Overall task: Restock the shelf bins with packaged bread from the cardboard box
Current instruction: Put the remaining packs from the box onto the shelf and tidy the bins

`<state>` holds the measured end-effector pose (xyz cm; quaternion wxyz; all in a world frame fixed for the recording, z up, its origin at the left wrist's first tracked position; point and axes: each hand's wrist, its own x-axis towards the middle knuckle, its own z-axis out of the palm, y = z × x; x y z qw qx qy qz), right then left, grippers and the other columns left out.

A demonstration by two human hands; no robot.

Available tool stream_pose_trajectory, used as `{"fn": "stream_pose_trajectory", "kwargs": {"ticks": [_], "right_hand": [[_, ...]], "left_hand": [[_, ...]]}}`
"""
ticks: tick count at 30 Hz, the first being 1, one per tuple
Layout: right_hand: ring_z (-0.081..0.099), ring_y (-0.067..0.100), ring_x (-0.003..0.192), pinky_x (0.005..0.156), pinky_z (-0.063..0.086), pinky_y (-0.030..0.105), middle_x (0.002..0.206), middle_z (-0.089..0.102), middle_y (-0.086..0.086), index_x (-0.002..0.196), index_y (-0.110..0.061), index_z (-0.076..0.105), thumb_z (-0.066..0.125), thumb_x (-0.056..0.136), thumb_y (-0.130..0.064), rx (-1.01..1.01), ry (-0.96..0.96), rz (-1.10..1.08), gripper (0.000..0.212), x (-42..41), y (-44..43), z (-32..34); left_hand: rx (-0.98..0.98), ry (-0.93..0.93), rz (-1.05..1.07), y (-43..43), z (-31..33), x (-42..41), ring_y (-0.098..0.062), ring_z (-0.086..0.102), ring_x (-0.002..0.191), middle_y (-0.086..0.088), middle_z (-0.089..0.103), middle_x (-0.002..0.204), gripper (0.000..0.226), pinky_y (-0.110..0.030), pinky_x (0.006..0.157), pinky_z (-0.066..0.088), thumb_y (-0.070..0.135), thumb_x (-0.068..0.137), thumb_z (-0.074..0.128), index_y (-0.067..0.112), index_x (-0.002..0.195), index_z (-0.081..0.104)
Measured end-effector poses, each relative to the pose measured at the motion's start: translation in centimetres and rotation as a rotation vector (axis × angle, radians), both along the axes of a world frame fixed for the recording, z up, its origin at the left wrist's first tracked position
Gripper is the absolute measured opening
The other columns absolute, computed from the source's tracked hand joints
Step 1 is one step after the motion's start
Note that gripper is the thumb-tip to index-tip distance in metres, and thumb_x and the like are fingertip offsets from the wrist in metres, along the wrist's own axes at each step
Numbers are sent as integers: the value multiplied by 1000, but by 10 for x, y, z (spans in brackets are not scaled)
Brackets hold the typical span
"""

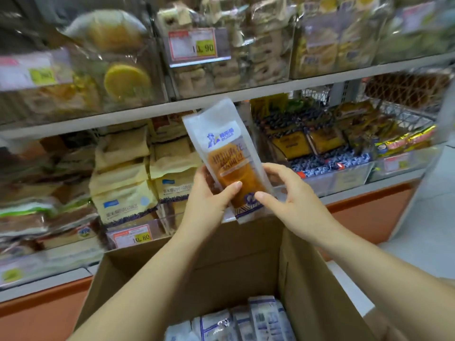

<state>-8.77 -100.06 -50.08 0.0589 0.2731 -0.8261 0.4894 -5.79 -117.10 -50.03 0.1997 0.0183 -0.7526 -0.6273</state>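
Note:
A long white bread package (222, 143) with an orange-brown window and blue logo stands upright in front of the lower shelf. My left hand (209, 205) grips its lower left side, thumb across the front. On the lower right edge my right hand (293, 195) pinches it. Below my arms the open cardboard box (221, 264) holds several more white and blue packages (246, 321) at its bottom.
The lower shelf carries clear bins of cream bread packs (128, 183) with a price tag (131, 237), and blue-wrapped items (327, 161) to the right. The upper shelf (221, 94) holds bins of yellow cakes and pale pastries. An orange base runs under the shelves.

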Motion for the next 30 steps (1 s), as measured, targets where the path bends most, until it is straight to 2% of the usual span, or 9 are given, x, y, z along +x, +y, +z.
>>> {"fn": "stream_pose_trajectory", "kwargs": {"ticks": [2,7,12,16,20,23,25,28,30], "right_hand": [[41,-4,115,92,32,5,126,48,-16,134,-29,46,60,91,-27,96,109,-57,45,-18,6,3],[42,16,126,105,38,40,137,49,-6,136,-27,47,58,92,-33,398,126,-206,46,-81,24,-7],[46,14,124,102,41,32,138,46,-6,135,-25,49,55,94,-32,424,108,-175,43,-130,31,-21],[53,14,114,96,43,27,129,56,-5,130,-22,56,58,93,-24,380,177,-158,37,-157,31,-28],[58,14,102,91,47,28,122,61,-6,129,-23,59,60,92,-20,324,211,-136,37,-161,34,-33],[58,14,107,96,47,32,126,60,-7,130,-23,58,61,91,-19,284,206,-129,38,-162,35,-38],[57,13,112,98,46,32,128,59,-7,130,-24,58,60,92,-20,268,204,-130,39,-163,35,-40],[56,12,112,98,45,29,128,59,-8,130,-24,58,60,92,-19,263,205,-132,38,-166,36,-41],[55,12,114,99,45,30,129,57,-7,130,-23,58,59,92,-19,277,205,-134,39,-167,36,-43]], "left_hand": [[-3,17,55,0,8,-17,10,57,91,21,56,106,52,-12,73,53,15,86,69,25,129,41],[-68,-26,132,4,16,-70,-6,54,106,10,54,115,55,-28,90,49,17,87,68,20,134,39],[-238,-86,179,10,7,-133,-15,56,106,7,55,109,57,-29,90,46,16,86,69,18,135,39],[-265,-171,201,12,-13,-183,-26,56,114,-5,57,127,55,-41,95,49,14,86,68,18,133,40],[-205,-172,223,8,-30,-224,-17,55,101,-3,56,114,51,-29,85,46,7,88,64,11,133,40],[-158,-129,233,1,-47,-252,-24,56,113,-8,55,125,55,-45,98,48,2,87,62,10,137,41],[-163,-152,266,-3,-59,-264,-26,53,114,-8,52,126,58,-46,99,47,4,87,62,16,140,40],[-301,-258,272,-9,-69,-273,-36,46,124,-16,46,135,73,-48,101,44,18,84,69,27,145,29],[-309,-371,218,-9,-68,-273,-37,41,130,-19,36,146,92,-43,102,42,23,86,70,22,152,7]]}}
